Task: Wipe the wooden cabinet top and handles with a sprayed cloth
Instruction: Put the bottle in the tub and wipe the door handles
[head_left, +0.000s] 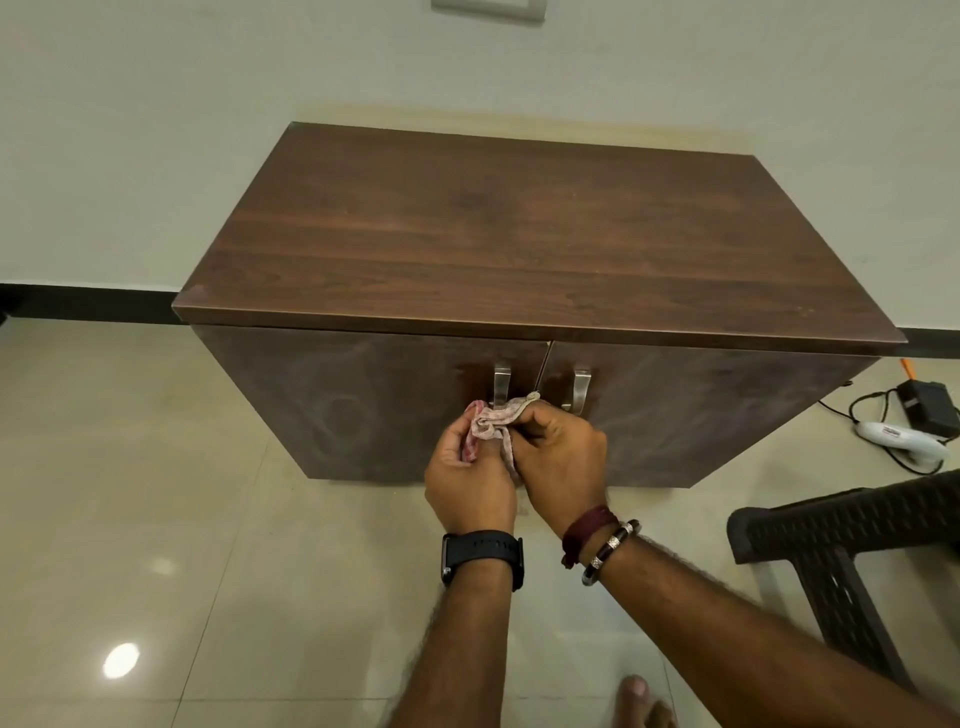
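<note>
A dark wooden cabinet (519, 234) stands against the wall, its top bare. Two metal handles hang on its doors: the left handle (502, 382) and the right handle (581, 387). A crumpled pink cloth (493, 423) is bunched at the lower end of the left handle. My left hand (467, 478) grips the cloth from the left, and my right hand (558, 457) pinches it from the right. The lower part of the left handle is hidden by the cloth.
A dark plastic chair (852, 551) stands at the right. On the floor to the cabinet's right lie a black adapter (927, 408), cables and a white device (901, 441). My bare foot (641, 701) shows at the bottom. Tiled floor spreads to the left.
</note>
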